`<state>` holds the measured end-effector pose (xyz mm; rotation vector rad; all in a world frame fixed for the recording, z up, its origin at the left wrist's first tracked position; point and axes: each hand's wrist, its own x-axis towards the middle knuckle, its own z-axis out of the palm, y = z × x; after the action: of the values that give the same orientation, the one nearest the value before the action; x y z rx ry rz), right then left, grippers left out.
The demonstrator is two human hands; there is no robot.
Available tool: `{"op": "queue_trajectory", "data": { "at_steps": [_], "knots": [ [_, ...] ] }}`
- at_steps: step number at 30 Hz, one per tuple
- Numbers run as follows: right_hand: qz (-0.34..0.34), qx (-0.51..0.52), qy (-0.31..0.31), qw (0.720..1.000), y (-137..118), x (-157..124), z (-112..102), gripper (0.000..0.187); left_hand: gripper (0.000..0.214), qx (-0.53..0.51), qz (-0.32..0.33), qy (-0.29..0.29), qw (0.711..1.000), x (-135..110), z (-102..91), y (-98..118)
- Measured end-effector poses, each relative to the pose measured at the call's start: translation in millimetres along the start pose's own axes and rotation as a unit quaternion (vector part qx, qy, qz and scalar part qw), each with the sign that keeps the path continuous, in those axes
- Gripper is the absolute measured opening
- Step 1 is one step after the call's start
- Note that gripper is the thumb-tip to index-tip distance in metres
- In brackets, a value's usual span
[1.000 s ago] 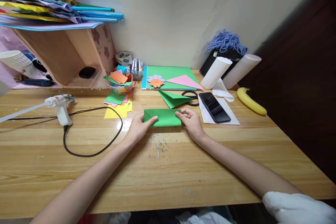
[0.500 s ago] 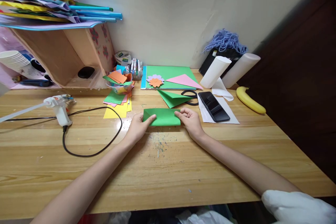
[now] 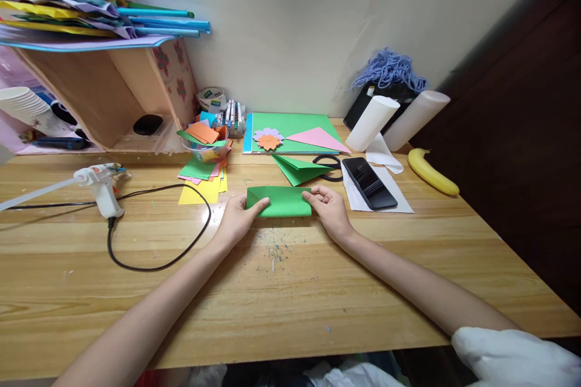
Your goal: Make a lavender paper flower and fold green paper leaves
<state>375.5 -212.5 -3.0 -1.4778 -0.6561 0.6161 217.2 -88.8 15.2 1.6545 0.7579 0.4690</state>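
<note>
A folded green paper (image 3: 281,201) lies flat on the wooden desk (image 3: 290,290) in the middle. My left hand (image 3: 238,221) presses on its left end, fingers together, with the thumb on top of the paper. My right hand (image 3: 329,208) pinches its right edge with curled fingers. Both forearms reach in from the near edge of the desk.
Behind the paper lie another folded green sheet (image 3: 299,169), scissors (image 3: 330,164), a black phone (image 3: 369,183) on white paper, a banana (image 3: 431,172), two white rolls (image 3: 373,124) and a green board with a paper flower (image 3: 269,139). Left: coloured paper stack (image 3: 202,178), glue gun (image 3: 102,184) with looping cord, wooden shelf box (image 3: 113,91).
Nothing but a slight shift of the view; both hands stay on the ends of the green paper.
</note>
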Motion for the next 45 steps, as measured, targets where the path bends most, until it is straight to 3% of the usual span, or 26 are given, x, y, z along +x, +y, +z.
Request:
{"op": "queue_trajectory", "data": {
  "at_steps": [10,31,37,41,45],
  "knots": [
    [-0.032,0.037,-0.022,0.999,0.9,0.0,-1.2,0.019,0.035,0.011,0.016,-0.001,1.000,0.1,-0.8,1.1],
    [-0.043,-0.013,-0.013,0.999,-1.9,-0.7,-1.2,0.021,0.035,-0.001,0.003,-0.014,1.000,1.5,-2.7,2.0],
    [-0.025,-0.021,-0.045,0.998,0.4,-3.3,-0.3,0.022,0.028,0.095,-0.025,-0.095,0.991,3.2,-19.0,9.2],
    [-0.004,-0.032,-0.087,0.996,-0.2,-5.5,1.7,0.023,0.023,0.153,0.012,-0.164,0.974,-0.7,-25.7,15.7],
    [-0.002,-0.053,-0.118,0.992,-2.3,-8.1,3.9,0.022,0.029,0.235,0.083,-0.184,0.951,-5.7,-22.1,18.1]
  ]
}}
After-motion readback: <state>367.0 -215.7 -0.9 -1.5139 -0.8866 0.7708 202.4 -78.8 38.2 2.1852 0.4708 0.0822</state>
